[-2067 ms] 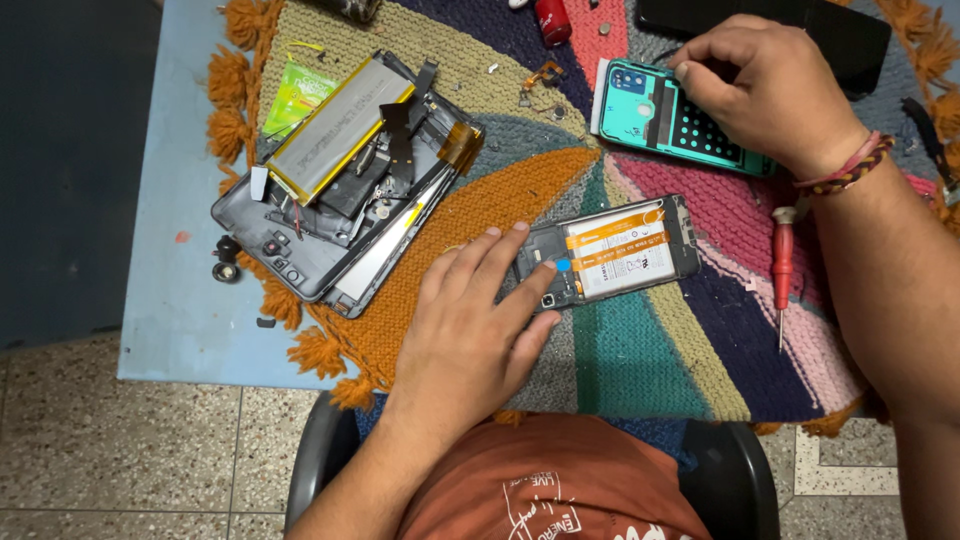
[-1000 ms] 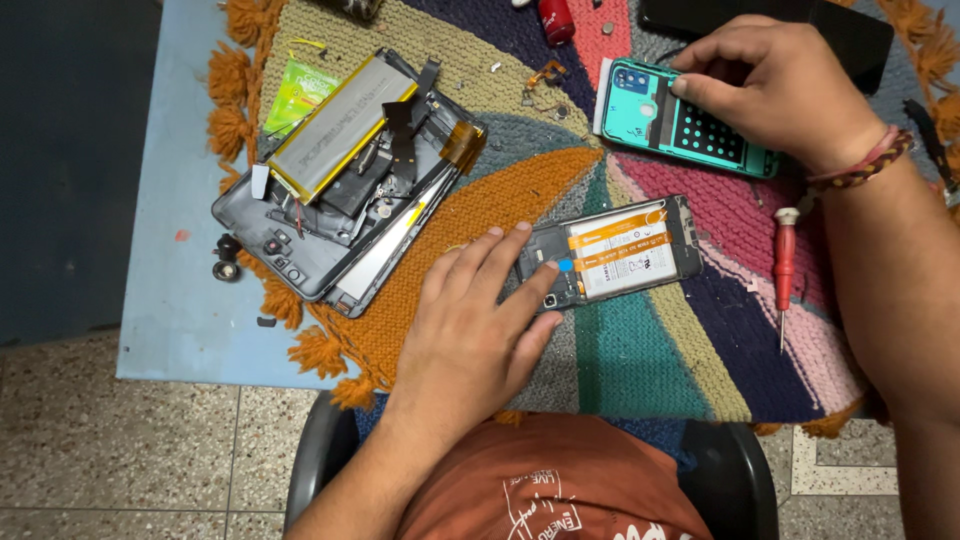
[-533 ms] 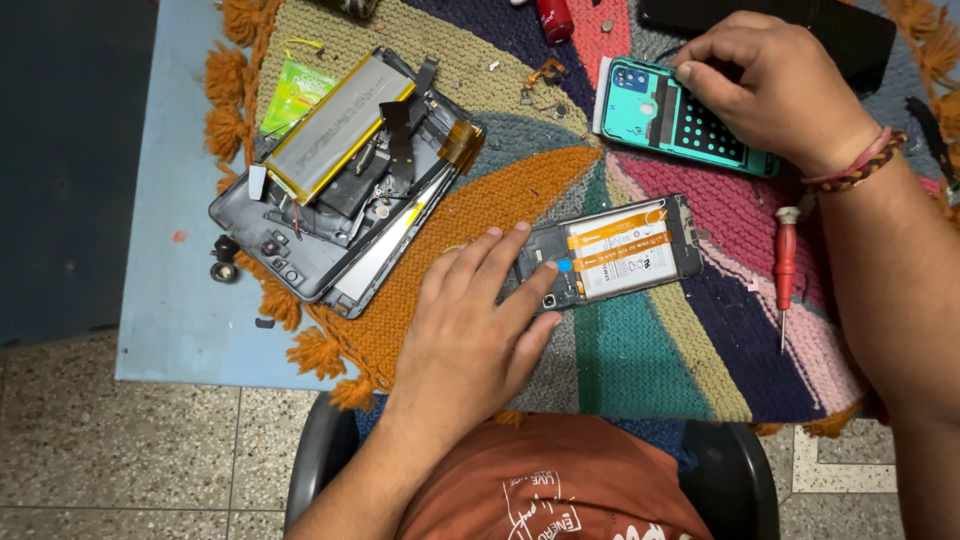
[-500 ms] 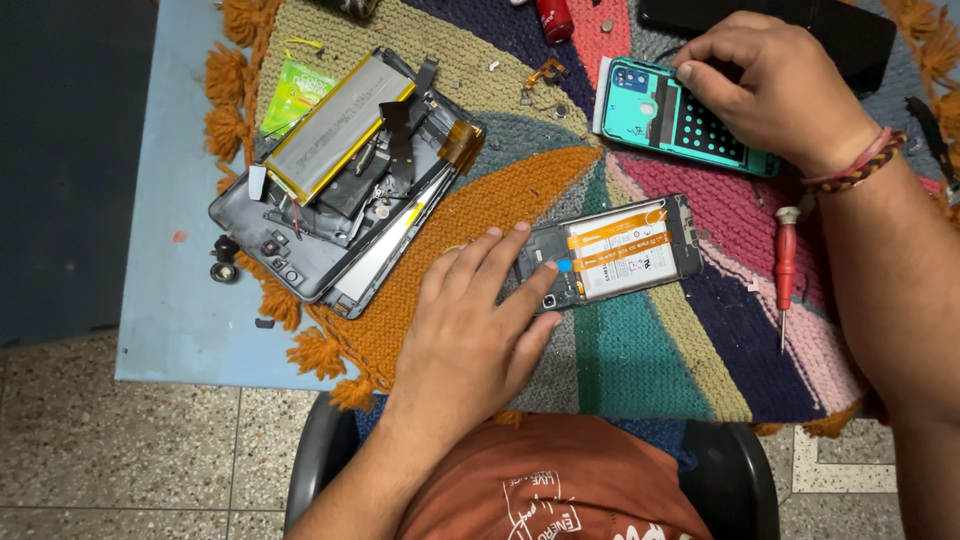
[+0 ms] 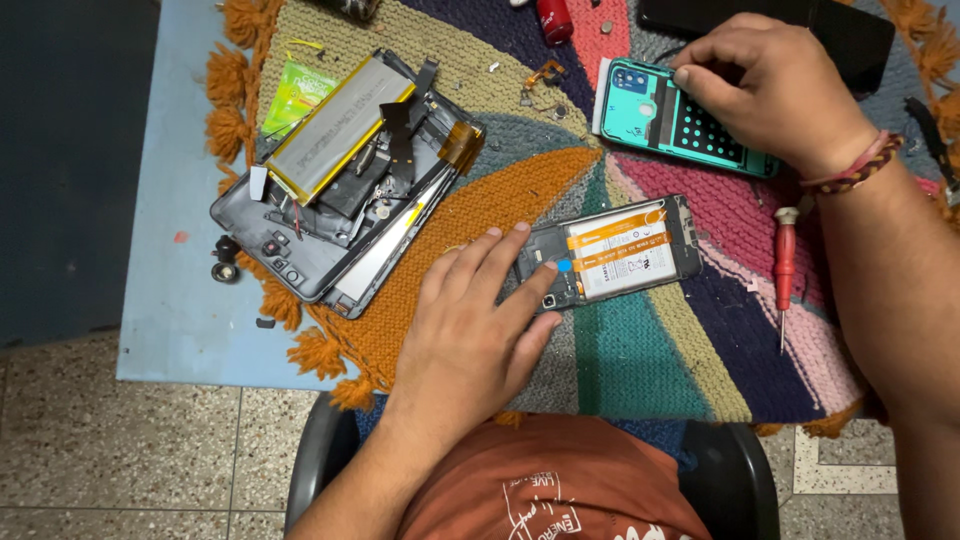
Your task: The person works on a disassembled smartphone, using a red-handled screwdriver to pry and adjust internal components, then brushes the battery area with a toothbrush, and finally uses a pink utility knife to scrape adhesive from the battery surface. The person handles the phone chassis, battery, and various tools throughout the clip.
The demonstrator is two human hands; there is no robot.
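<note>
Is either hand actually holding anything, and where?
Nothing is lifted. The left hand presses the opened phone's near end; the right hand fingers the teal back cover's top edge.

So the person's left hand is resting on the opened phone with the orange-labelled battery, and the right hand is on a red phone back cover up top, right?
Nearly. The head view shows the left hand on the opened phone with the orange-labelled battery, as you say. The right hand does rest on a phone back cover up top, but that cover is teal, not red. The red thing nearby is a screwdriver.
</note>
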